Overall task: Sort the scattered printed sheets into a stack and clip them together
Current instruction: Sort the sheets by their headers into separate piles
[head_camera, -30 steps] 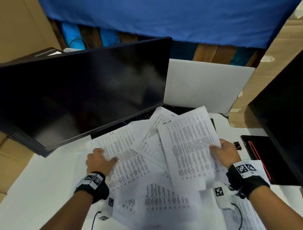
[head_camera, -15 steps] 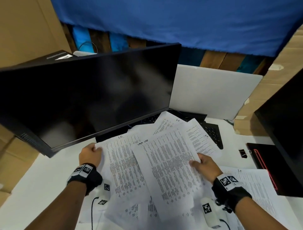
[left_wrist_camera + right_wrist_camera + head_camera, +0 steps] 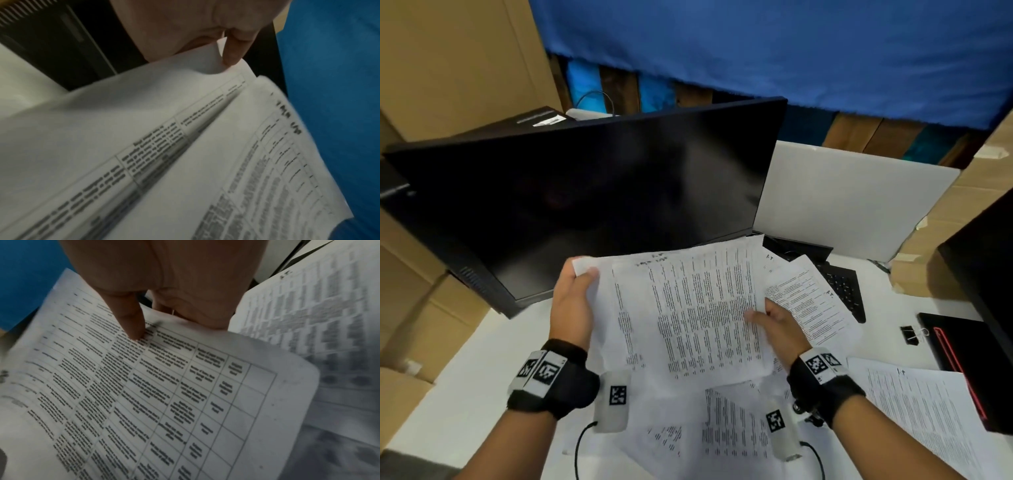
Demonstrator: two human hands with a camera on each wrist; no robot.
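Both hands hold a small bundle of printed sheets (image 3: 688,308) lifted above the white desk (image 3: 476,359). My left hand (image 3: 573,294) pinches the bundle's far left corner, thumb on top; the left wrist view shows the thumb (image 3: 234,48) curling that corner of the sheets (image 3: 144,146). My right hand (image 3: 774,325) grips the right edge, its thumb (image 3: 131,321) pressing on the top sheet (image 3: 164,394). More printed sheets (image 3: 811,301) lie loose on the desk beneath and to the right (image 3: 928,421). A black binder clip (image 3: 910,335) lies on the desk at the right.
A large dark monitor (image 3: 585,212) stands close behind the held sheets. A black keyboard (image 3: 842,287) is partly covered by paper. A black notebook with red trim (image 3: 962,359) lies at the right, a white board (image 3: 842,198) leans behind, and cardboard boxes (image 3: 431,308) flank the desk.
The right hand brought its sheet left onto the one under the left hand. Both hands then lifted the gathered sheets off the desk, the left hand shifting to pinch the far corner.
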